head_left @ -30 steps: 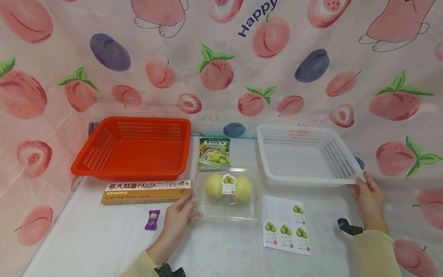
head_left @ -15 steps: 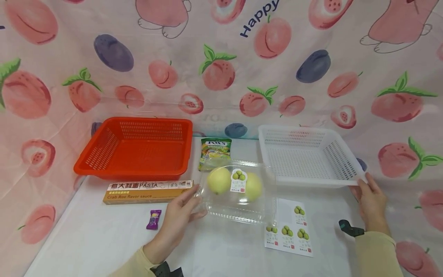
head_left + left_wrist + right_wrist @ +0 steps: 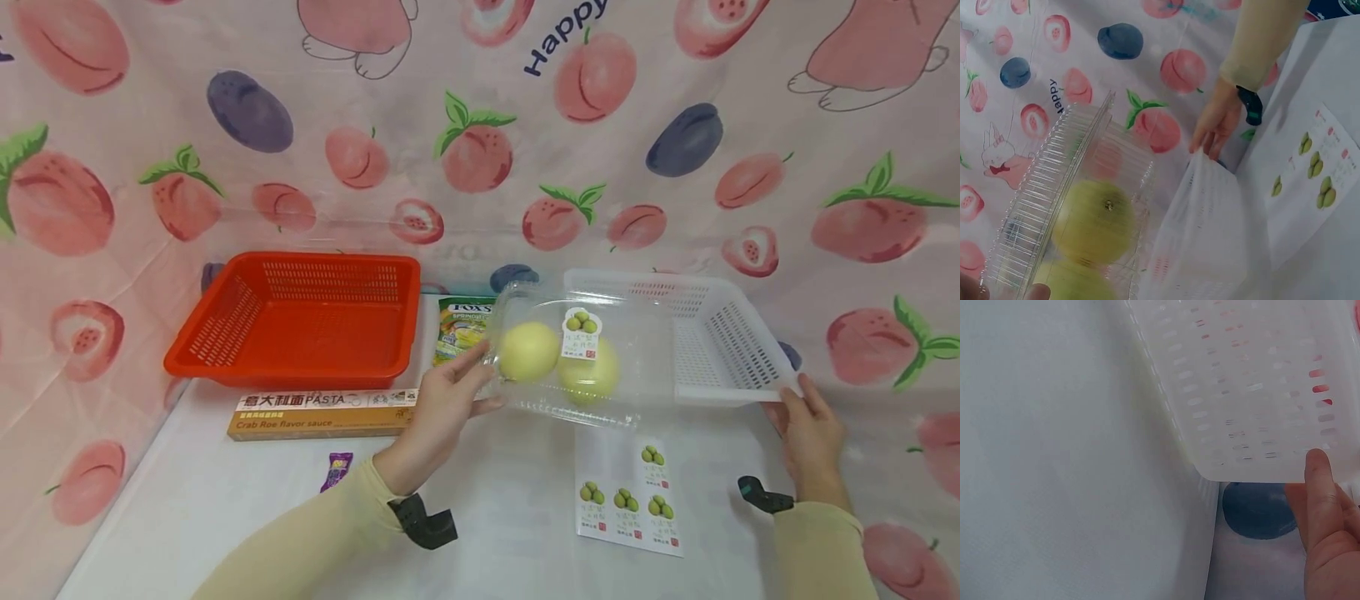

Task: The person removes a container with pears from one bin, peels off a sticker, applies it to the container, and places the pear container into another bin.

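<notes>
My left hand (image 3: 441,410) grips the left end of a clear plastic fruit box (image 3: 648,333). Inside it lie two yellow-green round fruits (image 3: 528,352), and a fruit sticker (image 3: 581,335) is on the lid. The box is tilted in the air, overlapping the left part of the white basket (image 3: 723,350) in the head view. In the left wrist view, the box (image 3: 1044,181) shows its ribbed side, with fingertips at the lower left edge. My right hand (image 3: 812,435) holds the basket's front right corner; in the right wrist view its thumb lies on the rim (image 3: 1266,474).
A red basket (image 3: 288,377) stands at the back left, with a pasta box (image 3: 322,423) in front. Nearby lies a small purple packet (image 3: 337,470). The Fox's candy bag (image 3: 457,329) is partly covered by the fruit box. A sticker sheet (image 3: 628,508) lies before the white basket.
My left hand has lifted the fruit box off the table and carried it right, up to the white basket. The fruits shifted inside it. My right hand stays at the basket corner.
</notes>
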Demonstrator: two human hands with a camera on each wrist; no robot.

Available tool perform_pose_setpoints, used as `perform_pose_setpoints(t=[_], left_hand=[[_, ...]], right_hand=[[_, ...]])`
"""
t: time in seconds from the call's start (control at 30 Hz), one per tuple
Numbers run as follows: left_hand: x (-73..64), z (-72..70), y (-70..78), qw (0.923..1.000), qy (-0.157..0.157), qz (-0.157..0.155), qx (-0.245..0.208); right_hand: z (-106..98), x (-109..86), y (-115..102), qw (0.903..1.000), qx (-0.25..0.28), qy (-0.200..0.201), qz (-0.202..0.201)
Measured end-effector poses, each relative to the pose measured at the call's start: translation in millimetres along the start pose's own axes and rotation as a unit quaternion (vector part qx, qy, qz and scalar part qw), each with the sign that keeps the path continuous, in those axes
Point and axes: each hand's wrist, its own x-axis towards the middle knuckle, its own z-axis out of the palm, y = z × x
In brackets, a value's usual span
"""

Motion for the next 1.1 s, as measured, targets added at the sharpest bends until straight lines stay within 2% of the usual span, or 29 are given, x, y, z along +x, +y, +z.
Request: perform_pose_setpoints(t=[0.37,0.6,0.87,1.0,1.1], left_hand=[[62.2,56.0,3.3,0.9995,0.031,-0.004,-0.005],[96.7,94.8,-12.9,0.9981,0.061,0.011,-0.003],[119.6,145.5,-36.4,0.9949,0.097,0.007,0.024],[127.0,166.6,-46.7,0.9931,0.116,-0.001,0.015],[131.3,179.1,-51.3,0.991,0.131,-0.012,0.028]], right_hand=[[-2,0.4,0,0.9998,-0.012,0.014,-0.007],[0,2.8,1,0.9994,-0.028,0.02,-0.007],[1,4.4,-1,0.9994,-0.014,0.025,-0.019],[0,5.8,0,0.9994,-0.005,0.031,-0.016],[0,6.1,0,0.9991,-0.006,0.038,-0.016]])
